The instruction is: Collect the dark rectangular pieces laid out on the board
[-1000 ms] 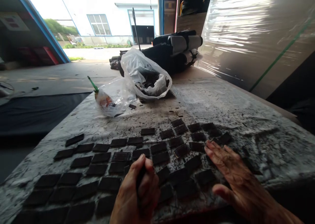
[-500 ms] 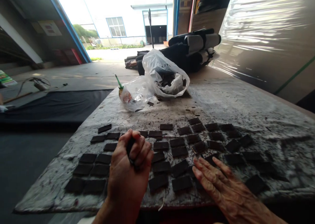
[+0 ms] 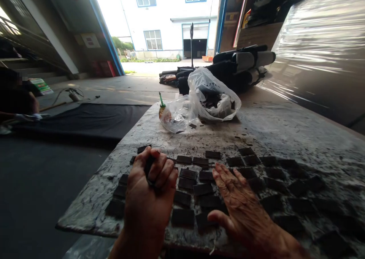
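My left hand [image 3: 151, 190] is closed in a fist around a black object [image 3: 148, 167], which shows only in part between thumb and fingers. It is held over the left part of the rows of dark rectangular pieces [image 3: 182, 217]. Palm down, my right hand [image 3: 239, 202] lies over the middle rows with its fingers stretched out and the thumb apart; it holds nothing visible. Its fingertips touch or hover just at the dark pieces. Some pieces are hidden under both hands. The pieces lie flat on a stained, whitish table [image 3: 97, 209].
An open plastic bag [image 3: 216, 95] with dark contents stands farther back, beside a green-tipped bottle [image 3: 162, 109] in clear plastic. Black rolls [image 3: 242, 67] are piled behind. At the left a person [image 3: 17, 99] is beside black cloth [image 3: 91, 122] on the floor.
The view has turned left, bringing a person into sight. My right hand has moved forward and left over the pieces, its thumb now showing. My left hand remains closed around the black object.
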Available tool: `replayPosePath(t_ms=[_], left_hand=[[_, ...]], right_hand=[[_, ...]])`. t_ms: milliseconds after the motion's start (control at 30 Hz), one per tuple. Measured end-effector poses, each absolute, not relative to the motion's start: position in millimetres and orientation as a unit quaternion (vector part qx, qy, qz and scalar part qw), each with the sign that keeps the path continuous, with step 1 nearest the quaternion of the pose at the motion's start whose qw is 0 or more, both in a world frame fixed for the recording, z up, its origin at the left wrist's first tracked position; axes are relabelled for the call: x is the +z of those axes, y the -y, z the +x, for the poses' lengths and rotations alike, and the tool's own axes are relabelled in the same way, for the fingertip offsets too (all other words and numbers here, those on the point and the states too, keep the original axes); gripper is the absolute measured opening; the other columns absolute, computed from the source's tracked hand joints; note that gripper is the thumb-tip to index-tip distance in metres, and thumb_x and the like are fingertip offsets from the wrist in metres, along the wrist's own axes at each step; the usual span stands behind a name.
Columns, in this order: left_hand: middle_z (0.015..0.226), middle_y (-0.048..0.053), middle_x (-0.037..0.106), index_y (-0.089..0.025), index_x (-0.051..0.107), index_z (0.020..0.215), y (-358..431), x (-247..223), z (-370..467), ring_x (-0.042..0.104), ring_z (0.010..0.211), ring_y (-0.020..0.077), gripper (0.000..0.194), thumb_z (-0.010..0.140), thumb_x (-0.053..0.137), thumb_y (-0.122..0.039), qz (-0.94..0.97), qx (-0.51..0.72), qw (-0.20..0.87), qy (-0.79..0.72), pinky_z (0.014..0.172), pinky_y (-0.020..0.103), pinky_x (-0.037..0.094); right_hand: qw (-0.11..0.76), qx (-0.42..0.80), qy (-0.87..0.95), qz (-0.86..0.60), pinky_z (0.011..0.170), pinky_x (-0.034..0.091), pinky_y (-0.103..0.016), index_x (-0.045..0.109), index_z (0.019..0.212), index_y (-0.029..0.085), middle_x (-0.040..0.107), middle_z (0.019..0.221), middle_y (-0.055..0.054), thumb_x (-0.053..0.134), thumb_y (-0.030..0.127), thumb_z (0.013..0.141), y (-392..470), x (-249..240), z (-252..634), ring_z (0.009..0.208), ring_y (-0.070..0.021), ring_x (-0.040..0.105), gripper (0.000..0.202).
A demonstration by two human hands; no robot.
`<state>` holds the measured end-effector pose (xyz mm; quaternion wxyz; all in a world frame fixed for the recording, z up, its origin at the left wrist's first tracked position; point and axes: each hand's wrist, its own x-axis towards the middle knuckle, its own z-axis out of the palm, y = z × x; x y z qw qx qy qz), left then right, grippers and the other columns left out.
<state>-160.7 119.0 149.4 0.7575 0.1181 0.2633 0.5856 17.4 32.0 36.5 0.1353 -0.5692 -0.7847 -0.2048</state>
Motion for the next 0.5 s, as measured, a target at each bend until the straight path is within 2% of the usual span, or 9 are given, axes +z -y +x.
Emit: replayPosePath(t_ms=[133,267,367,500], left_hand=[[0.04,-0.008,0.022,-0.016,0.042,0.058,-121,153,-174,0.022,0.031,0.0038,0.038,0.093,0.028,-0.014,0.115,0.594,0.752,-0.263,0.032,0.019,0.014],[0.041,-0.009,0.021,-0.016,0.043,0.058,-123,154,-188,0.022,0.031,0.0036,0.038,0.093,0.028,-0.016,0.11,0.603,0.748,-0.255,0.031,0.019,0.014],[0.041,-0.009,0.021,-0.016,0.043,0.057,-124,154,-197,0.021,0.031,0.0036,0.038,0.093,0.029,-0.015,0.097,0.61,0.744,-0.254,0.031,0.019,0.014],[0.04,-0.009,0.019,-0.016,0.044,0.056,-127,152,-208,0.02,0.031,0.0042,0.038,0.091,0.029,-0.013,0.098,0.616,0.739,-0.254,0.032,0.019,0.013]], right_hand=[[0.12,-0.202,0.796,-0.558,0.1,0.022,-0.045,0.053,0.126,0.001,0.054,0.131,-0.019,0.035,0.072,0.082,-41,26,13,0.122,-0.0305,0.047,0.086],[0.131,-0.212,0.789,-0.561,0.102,0.019,-0.045,0.054,0.124,-0.002,0.053,0.131,-0.022,0.034,0.074,0.081,-46,30,9,0.123,-0.0319,0.045,0.089],[0.139,-0.205,0.784,-0.57,0.101,0.022,-0.047,0.053,0.125,-0.002,0.047,0.136,-0.023,0.032,0.074,0.081,-57,29,-4,0.126,-0.0329,0.042,0.09],[0.13,-0.199,0.798,-0.553,0.098,0.029,-0.047,0.055,0.124,0.001,0.052,0.132,-0.021,0.031,0.073,0.083,-65,22,-18,0.122,-0.032,0.047,0.086]])
